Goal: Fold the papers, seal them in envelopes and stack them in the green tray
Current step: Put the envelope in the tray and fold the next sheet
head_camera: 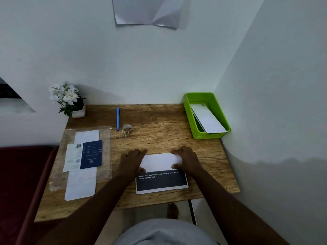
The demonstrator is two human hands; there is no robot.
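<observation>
Hands [131, 160] at paper [159, 162] edges

Left hand [131, 160], right hand [187, 160] palms down

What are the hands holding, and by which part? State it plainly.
Both hold the paper being folded on the desk. The left hand pinches the folded-over flap at its left end, the right hand at its right end, thumbs at the flap's near edge.

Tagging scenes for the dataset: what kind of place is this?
Probably a home desk nook, not an office: a small wooden table pushed into a wall corner, a flower pot at the back, and a pen and green tray for paperwork.
</observation>
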